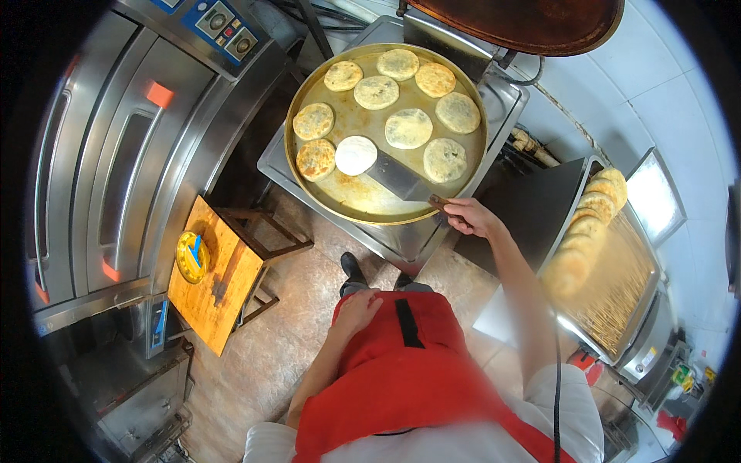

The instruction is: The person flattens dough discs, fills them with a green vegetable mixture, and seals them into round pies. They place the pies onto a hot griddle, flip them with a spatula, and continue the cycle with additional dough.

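Observation:
My right hand (472, 217) grips the brown handle of a metal spatula (399, 178). The spatula's blade lies over the large round griddle pan (353, 199), its tip at the edge of a pale white flatbread (356, 155). Several other round filled flatbreads rest around the pan; a browned one (315, 160) sits just left of the pale one, and a lightly coloured one (408, 128) lies to its upper right. My left hand (360, 308) rests on the red apron (399, 370) at my front, holding nothing that I can see.
A wooden stool (214, 278) with a yellow dish (192, 257) stands at left, beside a steel deck oven (133, 144). On the right, a row of browned flatbreads (584, 237) lies on a slatted tray (619, 289). The pan's round lid (521, 23) is raised behind the griddle.

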Motion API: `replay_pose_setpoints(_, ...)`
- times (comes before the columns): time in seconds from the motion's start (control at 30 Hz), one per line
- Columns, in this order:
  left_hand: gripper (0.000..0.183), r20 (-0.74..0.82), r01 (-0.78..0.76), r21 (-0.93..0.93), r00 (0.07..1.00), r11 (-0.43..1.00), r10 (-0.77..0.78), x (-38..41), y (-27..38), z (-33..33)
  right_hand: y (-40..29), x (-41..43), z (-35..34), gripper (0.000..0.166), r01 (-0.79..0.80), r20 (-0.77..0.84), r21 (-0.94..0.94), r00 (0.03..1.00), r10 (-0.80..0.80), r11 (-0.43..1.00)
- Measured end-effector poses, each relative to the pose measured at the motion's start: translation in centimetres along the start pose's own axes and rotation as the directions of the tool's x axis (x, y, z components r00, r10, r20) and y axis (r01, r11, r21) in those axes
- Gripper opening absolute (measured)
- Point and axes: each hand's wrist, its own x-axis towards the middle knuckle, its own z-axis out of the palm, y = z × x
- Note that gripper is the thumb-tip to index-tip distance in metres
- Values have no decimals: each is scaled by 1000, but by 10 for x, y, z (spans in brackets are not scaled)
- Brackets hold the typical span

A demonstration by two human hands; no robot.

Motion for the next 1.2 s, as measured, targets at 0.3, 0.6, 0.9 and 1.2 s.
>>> replay_pose_setpoints(0.3, 38, 1, -76, 7, 997, 997, 76, 8, 6, -2, -3, -49, 21, 38, 283, -137, -308, 931, -337, 908)
replay_pose_setpoints(0.6, 38, 59, -78, 39, 995, 996, 76, 8, 7, -9, 23, -73, 65, 40, -48, -149, -989, 446, -882, 142)
replay_pose_setpoints(0.9, 38, 21, -105, 37, 994, 994, 104, 0, -8, -12, 16, -83, 91, 33, 175, -363, -36, 915, -176, 984)
replay_pose_setpoints(1.2, 39, 53, -63, 40, 997, 997, 61, -5, -10, -20, 3, -40, 49, 31, 27, -391, -199, 914, -105, 980)
